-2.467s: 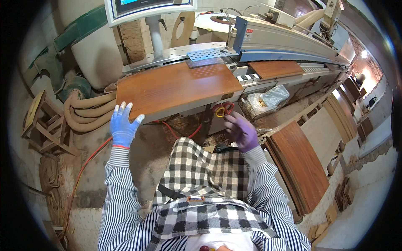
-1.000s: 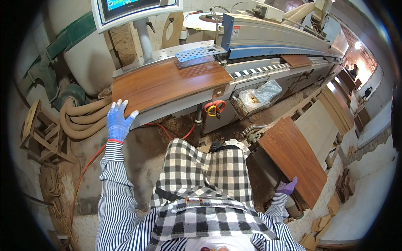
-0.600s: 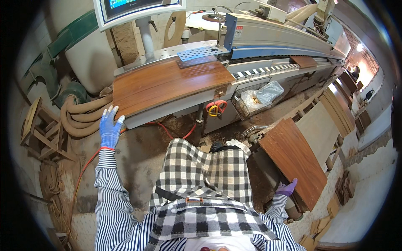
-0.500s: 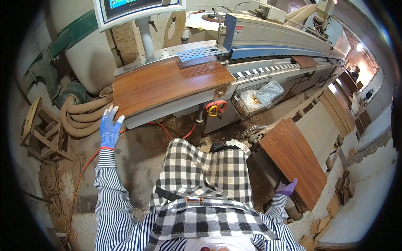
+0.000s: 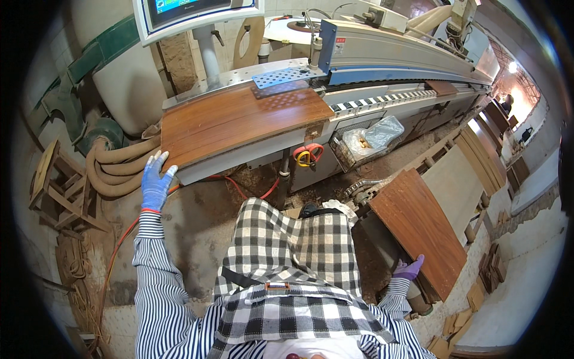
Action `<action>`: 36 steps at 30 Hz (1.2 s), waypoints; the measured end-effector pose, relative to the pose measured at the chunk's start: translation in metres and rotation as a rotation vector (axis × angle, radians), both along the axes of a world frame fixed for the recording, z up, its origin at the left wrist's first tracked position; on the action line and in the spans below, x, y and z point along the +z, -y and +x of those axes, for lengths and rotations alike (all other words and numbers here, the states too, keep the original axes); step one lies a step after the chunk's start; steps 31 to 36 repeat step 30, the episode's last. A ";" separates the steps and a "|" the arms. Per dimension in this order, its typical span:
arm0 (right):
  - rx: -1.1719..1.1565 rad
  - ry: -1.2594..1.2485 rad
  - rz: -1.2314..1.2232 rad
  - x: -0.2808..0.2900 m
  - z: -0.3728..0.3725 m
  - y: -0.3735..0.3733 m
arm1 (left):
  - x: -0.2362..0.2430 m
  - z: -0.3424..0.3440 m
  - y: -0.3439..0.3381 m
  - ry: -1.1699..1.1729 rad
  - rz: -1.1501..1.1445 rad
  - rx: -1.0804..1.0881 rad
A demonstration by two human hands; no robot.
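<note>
My left hand (image 5: 156, 184), in a blue glove with white fingertips, lies at the near left corner of a brown wood-grain panel (image 5: 239, 122). Its fingers are spread and touch the panel's edge. That panel lies flat on the machine's infeed table, its far side under a blue perforated plate (image 5: 286, 78). Down on the right, my right hand (image 5: 408, 269) wears a purple glove and grips the near edge of a second wood-grain panel (image 5: 421, 230). One digit shows on top of this panel; the others are partly hidden at its side.
A long edge-banding machine (image 5: 406, 57) runs to the far right. A monitor (image 5: 200, 15) stands above its left end. Orange-handled scissors (image 5: 308, 154) hang by a wire basket (image 5: 365, 143). Thick hoses (image 5: 119, 167) and a wooden stool (image 5: 63, 191) are at left; more boards (image 5: 454, 179) lie at right.
</note>
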State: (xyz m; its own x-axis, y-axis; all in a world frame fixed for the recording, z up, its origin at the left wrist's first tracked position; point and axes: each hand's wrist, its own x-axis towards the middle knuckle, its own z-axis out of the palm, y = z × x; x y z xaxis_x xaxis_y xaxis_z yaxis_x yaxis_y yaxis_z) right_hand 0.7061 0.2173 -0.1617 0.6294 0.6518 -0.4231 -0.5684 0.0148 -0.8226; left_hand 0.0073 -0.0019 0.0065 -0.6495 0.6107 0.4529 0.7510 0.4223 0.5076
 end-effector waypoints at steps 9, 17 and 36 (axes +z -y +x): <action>0.043 -0.074 -0.013 0.006 -0.001 0.003 | 0.014 0.007 -0.004 0.012 -0.061 0.006; 0.093 -0.129 -0.001 0.005 0.004 0.005 | 0.012 0.020 -0.044 -0.120 -0.158 0.017; 0.183 -0.342 -0.032 0.016 0.010 0.038 | 0.009 0.078 -0.147 -0.149 -0.182 -0.039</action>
